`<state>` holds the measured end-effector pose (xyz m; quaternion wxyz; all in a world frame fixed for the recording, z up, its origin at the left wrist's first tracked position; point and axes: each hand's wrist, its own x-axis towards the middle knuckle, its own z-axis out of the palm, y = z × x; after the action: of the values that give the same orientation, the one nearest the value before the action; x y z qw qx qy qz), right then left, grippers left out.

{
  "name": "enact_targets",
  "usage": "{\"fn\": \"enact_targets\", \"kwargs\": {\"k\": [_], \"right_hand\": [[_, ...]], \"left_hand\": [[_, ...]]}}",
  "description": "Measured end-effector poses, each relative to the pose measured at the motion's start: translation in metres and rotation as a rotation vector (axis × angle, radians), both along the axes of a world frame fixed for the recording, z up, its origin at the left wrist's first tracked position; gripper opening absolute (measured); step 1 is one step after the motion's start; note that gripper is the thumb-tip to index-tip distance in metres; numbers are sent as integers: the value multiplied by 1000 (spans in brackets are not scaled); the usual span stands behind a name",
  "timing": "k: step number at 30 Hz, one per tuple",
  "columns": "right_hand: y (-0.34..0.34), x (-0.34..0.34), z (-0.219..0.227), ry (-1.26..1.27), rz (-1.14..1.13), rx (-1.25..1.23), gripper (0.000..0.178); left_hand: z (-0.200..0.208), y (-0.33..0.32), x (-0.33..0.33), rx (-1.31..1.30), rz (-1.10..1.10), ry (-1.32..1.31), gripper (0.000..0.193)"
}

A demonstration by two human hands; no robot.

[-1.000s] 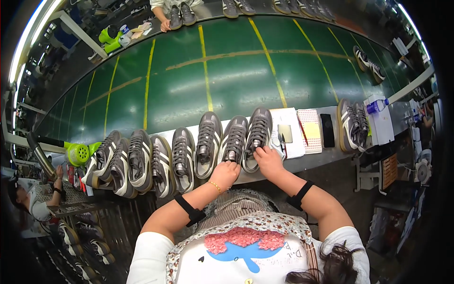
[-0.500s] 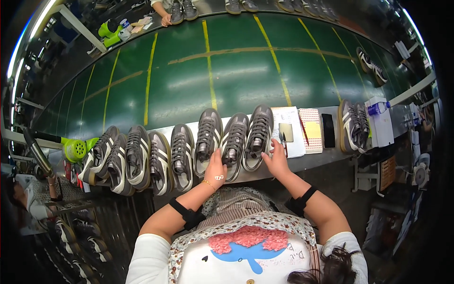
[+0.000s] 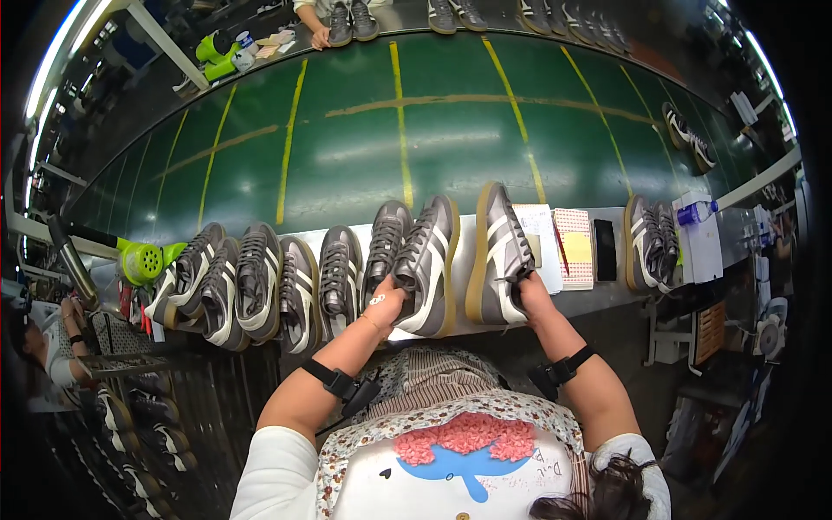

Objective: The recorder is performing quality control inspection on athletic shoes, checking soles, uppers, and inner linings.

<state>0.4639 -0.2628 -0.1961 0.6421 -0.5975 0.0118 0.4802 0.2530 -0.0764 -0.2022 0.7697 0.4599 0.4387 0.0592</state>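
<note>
A dark grey sneaker (image 3: 428, 269) with white stripes and a gum sole is gripped at its heel opening by my left hand (image 3: 387, 305). Its mate (image 3: 498, 260) is in my right hand (image 3: 535, 297), whose fingers reach into the heel opening. Both shoes are tilted, so their soles face each other across a gap, toes pointing away from me. Just left of the left-hand shoe, and partly hidden by it, another sneaker (image 3: 386, 238) rests on the metal ledge (image 3: 576, 299). My fingertips are mostly hidden by the shoes.
Several like sneakers (image 3: 257, 282) line the ledge on the left, beside a lime-green tool (image 3: 143, 263). To the right are papers, a notebook (image 3: 573, 234), a black phone (image 3: 605, 251), a sneaker pair (image 3: 650, 243) and a bottle (image 3: 696, 213). Beyond lies a green belt (image 3: 347, 165); across it shows a person's hand (image 3: 321, 37).
Both hands have taken hold of the two right-hand sneakers, turned them sole toward sole and moved them apart. The right-hand shoe has shifted right, over part of the papers.
</note>
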Motion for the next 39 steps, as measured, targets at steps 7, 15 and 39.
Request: {"fn": "enact_targets", "kwargs": {"k": [7, 15, 39], "right_hand": [[-1, -14, 32, 255, -16, 335, 40], [18, -29, 76, 191, 63, 407, 38], [53, 9, 220, -197, 344, 957, 72]], "left_hand": [[97, -9, -2, -273, 143, -306, 44], [139, -13, -7, -266, 157, -328, 46], [208, 20, -9, -157, 153, -1134, 68]]}}
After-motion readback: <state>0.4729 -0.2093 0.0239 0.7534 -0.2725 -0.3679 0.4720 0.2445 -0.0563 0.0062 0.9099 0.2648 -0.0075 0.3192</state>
